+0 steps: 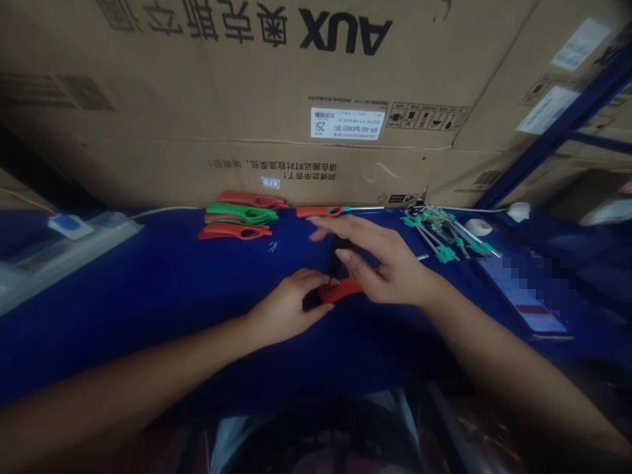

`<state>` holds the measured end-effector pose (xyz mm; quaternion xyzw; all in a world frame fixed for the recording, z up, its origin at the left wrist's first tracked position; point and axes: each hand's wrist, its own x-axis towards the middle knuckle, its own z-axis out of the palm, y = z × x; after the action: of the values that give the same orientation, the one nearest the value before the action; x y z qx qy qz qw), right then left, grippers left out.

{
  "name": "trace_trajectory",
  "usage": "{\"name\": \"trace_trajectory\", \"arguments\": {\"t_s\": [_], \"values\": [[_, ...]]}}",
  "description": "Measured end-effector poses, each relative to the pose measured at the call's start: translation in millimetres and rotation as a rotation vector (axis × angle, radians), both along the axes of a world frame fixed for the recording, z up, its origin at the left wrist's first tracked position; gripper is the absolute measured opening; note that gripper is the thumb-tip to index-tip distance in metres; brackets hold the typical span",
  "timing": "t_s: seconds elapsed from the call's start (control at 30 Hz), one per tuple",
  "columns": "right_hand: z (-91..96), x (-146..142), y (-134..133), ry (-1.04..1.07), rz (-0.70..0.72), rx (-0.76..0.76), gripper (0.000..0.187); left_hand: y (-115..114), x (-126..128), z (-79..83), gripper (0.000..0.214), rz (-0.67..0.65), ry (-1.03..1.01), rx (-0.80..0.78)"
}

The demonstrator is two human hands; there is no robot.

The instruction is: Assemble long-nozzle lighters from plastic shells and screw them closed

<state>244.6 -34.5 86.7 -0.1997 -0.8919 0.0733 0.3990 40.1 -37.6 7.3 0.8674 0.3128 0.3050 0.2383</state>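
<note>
Head view, red handle lying left-right

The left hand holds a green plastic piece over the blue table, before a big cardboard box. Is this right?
Not quite. The head view shows that the plastic piece in the left hand is red, not green. It is over the blue table, before the cardboard box.

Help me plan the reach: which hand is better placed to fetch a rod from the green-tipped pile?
Likely the right hand: open, nearer the rods; the left hand holds the red handle.
</note>
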Motion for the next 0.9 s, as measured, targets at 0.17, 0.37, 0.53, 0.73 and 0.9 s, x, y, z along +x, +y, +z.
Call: {"name": "trace_trajectory", "arguments": {"t_s": [0.17,0.37,0.53,0.73,0.9], "values": [[-5.1,-2.8,0.2,0.066,-0.142,0.242,0.035,0.0,0.2,-0.8,0.021,0.006,0.007,-0.025],[-2.3,-3.8,0.1,0.121,0.032,0.031,0.035,0.7,-0.5,-2.1,0.023,-0.001,0.013,-0.011],[-2.8,-0.8,3.0,0.089,-0.109,0.227,0.026,-0.2,-0.9,-1.0,0.023,0.017,0.020,-0.024],[-1.3,-2.5,2.3,0.089,0.008,0.054,0.028,0.2,-1.3,-1.9,0.024,0.005,0.017,-0.019],[-4.4,-0.3,2.5,0.055,-0.149,0.315,0.026,0.5,-0.7,-2.7,0.024,0.008,0.009,-0.012]]}}
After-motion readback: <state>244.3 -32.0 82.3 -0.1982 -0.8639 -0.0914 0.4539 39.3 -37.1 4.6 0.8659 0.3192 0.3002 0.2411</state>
